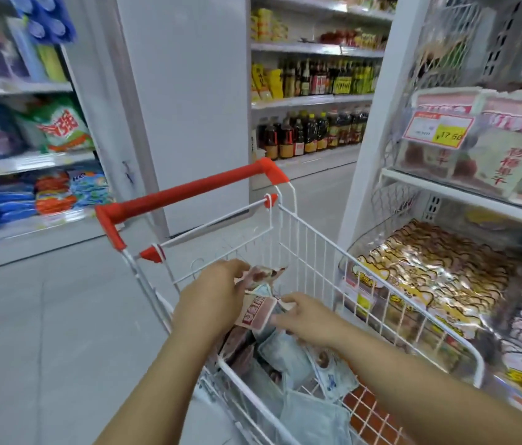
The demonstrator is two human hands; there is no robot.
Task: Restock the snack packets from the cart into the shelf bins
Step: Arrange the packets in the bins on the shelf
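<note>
Pink-and-white plastic snack packets [258, 311], printed with dark red fruit and a red label band, sit bunched between both hands just above the cart [304, 239]. The left hand [213, 295] curls round the bunch from the left, fingers over the top packet. The right hand [309, 317] meets it from the other side, thumb and fingers pinching the lower packet's edge, so the hands are close together on the same bundle. Below them, more packets [288, 351] in pale blue-grey and dark red wrappers lie heaped in the basket, which is white wire with a red handle [189, 192]. Just beside the cart on the right stands a white shelf unit, where a clear bin [354, 252] holds shiny gold-brown packs [439, 277]. On the level above, pink fruit packs [510, 155] sit behind a red-and-yellow price tag [438, 128]. Pale grey floor tiles [28, 332] run under the cart. Across the aisle are a white pillar [189, 107], shelves of dark bottles [311, 133], and, to the left, blurred shelves of detergent bags [60, 126].
</note>
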